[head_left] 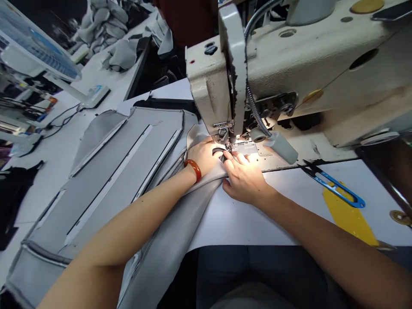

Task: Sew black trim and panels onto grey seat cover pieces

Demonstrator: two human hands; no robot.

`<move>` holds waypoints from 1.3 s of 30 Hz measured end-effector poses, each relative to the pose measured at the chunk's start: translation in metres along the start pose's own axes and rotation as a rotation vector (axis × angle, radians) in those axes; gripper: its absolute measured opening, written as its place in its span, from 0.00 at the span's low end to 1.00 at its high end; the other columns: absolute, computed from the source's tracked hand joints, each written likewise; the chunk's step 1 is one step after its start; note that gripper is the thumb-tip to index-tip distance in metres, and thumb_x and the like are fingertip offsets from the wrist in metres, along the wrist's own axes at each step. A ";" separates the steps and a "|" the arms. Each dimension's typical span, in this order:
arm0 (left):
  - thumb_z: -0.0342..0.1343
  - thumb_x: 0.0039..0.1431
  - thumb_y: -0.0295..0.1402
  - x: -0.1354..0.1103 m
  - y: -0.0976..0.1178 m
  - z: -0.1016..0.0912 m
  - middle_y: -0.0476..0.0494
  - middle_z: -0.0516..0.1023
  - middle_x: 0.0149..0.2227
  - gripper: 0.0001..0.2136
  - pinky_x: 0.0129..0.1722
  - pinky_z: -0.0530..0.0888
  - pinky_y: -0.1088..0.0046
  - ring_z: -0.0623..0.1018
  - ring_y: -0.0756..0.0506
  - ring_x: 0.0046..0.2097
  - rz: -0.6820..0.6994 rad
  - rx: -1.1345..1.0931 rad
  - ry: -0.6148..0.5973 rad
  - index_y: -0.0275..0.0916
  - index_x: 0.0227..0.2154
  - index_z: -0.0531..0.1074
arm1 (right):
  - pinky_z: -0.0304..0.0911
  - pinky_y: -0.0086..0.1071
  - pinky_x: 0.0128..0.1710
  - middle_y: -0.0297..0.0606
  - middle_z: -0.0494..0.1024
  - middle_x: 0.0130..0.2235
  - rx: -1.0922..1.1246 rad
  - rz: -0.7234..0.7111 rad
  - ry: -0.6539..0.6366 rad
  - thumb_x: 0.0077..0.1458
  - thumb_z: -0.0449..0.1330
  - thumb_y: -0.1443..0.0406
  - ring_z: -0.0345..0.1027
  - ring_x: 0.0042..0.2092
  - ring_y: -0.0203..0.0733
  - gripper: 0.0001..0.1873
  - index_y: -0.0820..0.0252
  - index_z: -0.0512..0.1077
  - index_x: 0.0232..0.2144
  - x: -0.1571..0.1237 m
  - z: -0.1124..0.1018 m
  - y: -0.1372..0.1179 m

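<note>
Cloth [135, 167], grey with pale strips and dark edging, lies over the left part of the table [238, 223], with 1 end bunched under the needle area of the sewing machine [215, 90] and a fold hanging off the near edge. At that end, the left hand [204, 156] rests palm down on the cloth, its thumb pointing right beside a small dark curved piece [219, 150]; its other fingers are partly hidden by the machine, so I cannot tell whether they pinch anything. The right hand [246, 178] comes in from the other side, fingers bent and slightly spread, the index tip beside the dark piece, the thumb lower, near the cloth's edge; I cannot tell whether they pinch. Between them the 2 hands nearly meet, lit brightly from above. A red-brown bracelet [194, 170] circles the left wrist.

Just right of the needle area hangs a grey lamp [283, 148] on a metal hose [254, 105]. Farther right, blue-handled snips [343, 189] lie partly over a yellow card [350, 216]. Well apart at upper left are a fan [41, 43] and a heap of grey pieces [109, 25].
</note>
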State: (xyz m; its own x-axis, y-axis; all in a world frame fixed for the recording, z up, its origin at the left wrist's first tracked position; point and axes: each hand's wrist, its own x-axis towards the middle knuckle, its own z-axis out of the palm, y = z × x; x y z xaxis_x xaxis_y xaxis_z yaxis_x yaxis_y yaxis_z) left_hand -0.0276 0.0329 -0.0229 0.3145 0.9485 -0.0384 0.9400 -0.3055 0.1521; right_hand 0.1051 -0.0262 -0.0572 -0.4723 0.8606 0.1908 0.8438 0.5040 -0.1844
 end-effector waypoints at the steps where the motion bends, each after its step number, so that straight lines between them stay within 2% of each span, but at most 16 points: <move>1: 0.51 0.58 0.33 0.001 -0.001 0.001 0.50 0.77 0.45 0.11 0.46 0.71 0.71 0.75 0.45 0.45 0.008 -0.006 -0.004 0.46 0.39 0.77 | 0.58 0.45 0.41 0.57 0.65 0.55 -0.002 0.025 0.001 0.46 0.54 0.64 0.61 0.48 0.59 0.15 0.68 0.68 0.37 0.000 0.000 -0.002; 5: 0.50 0.58 0.31 0.001 -0.004 0.003 0.49 0.77 0.43 0.11 0.46 0.71 0.70 0.75 0.46 0.43 0.024 -0.013 -0.003 0.46 0.39 0.76 | 0.58 0.47 0.41 0.61 0.67 0.51 -0.011 0.067 0.023 0.47 0.54 0.63 0.61 0.48 0.61 0.12 0.67 0.67 0.33 -0.004 0.004 -0.005; 8: 0.50 0.59 0.31 -0.001 -0.004 0.005 0.48 0.75 0.44 0.11 0.45 0.71 0.72 0.75 0.46 0.43 0.023 -0.015 0.001 0.45 0.40 0.76 | 0.58 0.47 0.43 0.61 0.67 0.52 -0.047 0.019 0.106 0.47 0.55 0.63 0.59 0.51 0.62 0.12 0.67 0.68 0.34 -0.008 0.007 -0.003; 11: 0.48 0.60 0.30 -0.003 -0.003 0.005 0.47 0.76 0.43 0.12 0.45 0.70 0.72 0.74 0.46 0.44 0.065 0.011 -0.001 0.44 0.39 0.76 | 0.59 0.41 0.46 0.53 0.70 0.51 -0.053 -0.102 0.198 0.50 0.55 0.66 0.60 0.52 0.55 0.08 0.66 0.69 0.34 -0.010 0.010 0.003; 13: 0.47 0.60 0.29 -0.004 -0.001 0.004 0.47 0.76 0.43 0.12 0.46 0.70 0.71 0.74 0.45 0.45 0.100 0.043 -0.017 0.44 0.38 0.76 | 0.60 0.36 0.46 0.46 0.74 0.47 -0.034 -0.158 0.215 0.54 0.54 0.68 0.62 0.51 0.49 0.05 0.63 0.69 0.32 -0.010 0.014 0.007; 18: 0.53 0.55 0.34 -0.004 0.007 0.005 0.45 0.75 0.45 0.10 0.46 0.71 0.70 0.74 0.43 0.46 0.063 0.076 -0.036 0.41 0.40 0.74 | 0.61 0.31 0.42 0.39 0.78 0.38 -0.031 -0.189 0.234 0.60 0.49 0.68 0.65 0.48 0.43 0.13 0.59 0.70 0.28 -0.007 0.021 0.014; 21: 0.52 0.54 0.30 -0.003 0.012 0.007 0.45 0.74 0.45 0.10 0.43 0.72 0.71 0.74 0.44 0.45 0.026 0.102 -0.053 0.40 0.40 0.72 | 0.61 0.29 0.38 0.38 0.78 0.36 -0.030 -0.193 0.181 0.57 0.46 0.76 0.67 0.44 0.40 0.17 0.59 0.71 0.26 -0.008 0.020 0.016; 23: 0.50 0.55 0.28 -0.003 0.014 0.007 0.47 0.75 0.45 0.10 0.42 0.71 0.71 0.74 0.45 0.45 0.060 0.126 -0.077 0.41 0.37 0.73 | 0.60 0.29 0.35 0.39 0.77 0.34 -0.014 -0.155 0.122 0.52 0.47 0.79 0.67 0.41 0.39 0.17 0.59 0.70 0.24 -0.010 0.018 0.017; 27: 0.46 0.59 0.28 -0.004 0.011 -0.001 0.47 0.75 0.43 0.10 0.40 0.71 0.71 0.74 0.45 0.44 0.224 0.246 -0.162 0.40 0.35 0.74 | 0.59 0.28 0.32 0.39 0.78 0.34 0.048 -0.082 0.069 0.51 0.49 0.79 0.68 0.40 0.39 0.15 0.60 0.70 0.24 -0.013 0.012 0.019; 33: 0.41 0.62 0.25 -0.011 0.008 -0.008 0.40 0.74 0.44 0.14 0.36 0.69 0.71 0.73 0.44 0.44 0.455 0.412 -0.176 0.36 0.42 0.71 | 0.61 0.28 0.37 0.40 0.78 0.34 0.082 -0.106 0.031 0.49 0.48 0.80 0.68 0.41 0.40 0.17 0.60 0.71 0.24 -0.012 0.008 0.021; 35: 0.41 0.62 0.25 -0.013 0.010 -0.007 0.41 0.74 0.43 0.14 0.37 0.69 0.71 0.73 0.44 0.43 0.450 0.408 -0.207 0.37 0.40 0.72 | 0.62 0.28 0.38 0.40 0.78 0.36 0.096 -0.108 0.038 0.48 0.48 0.80 0.68 0.42 0.40 0.17 0.60 0.72 0.25 -0.013 0.008 0.022; 39: 0.44 0.60 0.25 -0.014 0.015 -0.005 0.44 0.75 0.40 0.13 0.39 0.69 0.72 0.73 0.45 0.42 0.334 0.364 -0.210 0.40 0.40 0.73 | 0.63 0.28 0.36 0.41 0.78 0.38 0.115 -0.068 0.076 0.49 0.48 0.79 0.69 0.42 0.40 0.16 0.60 0.73 0.26 -0.015 0.008 0.026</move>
State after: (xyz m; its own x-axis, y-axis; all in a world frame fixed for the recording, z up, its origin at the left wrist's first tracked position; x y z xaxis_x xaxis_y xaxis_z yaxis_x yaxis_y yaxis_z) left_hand -0.0185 0.0153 -0.0152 0.5887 0.7689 -0.2493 0.7578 -0.6323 -0.1607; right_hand 0.1320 -0.0254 -0.0726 -0.5027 0.8185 0.2783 0.7738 0.5695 -0.2772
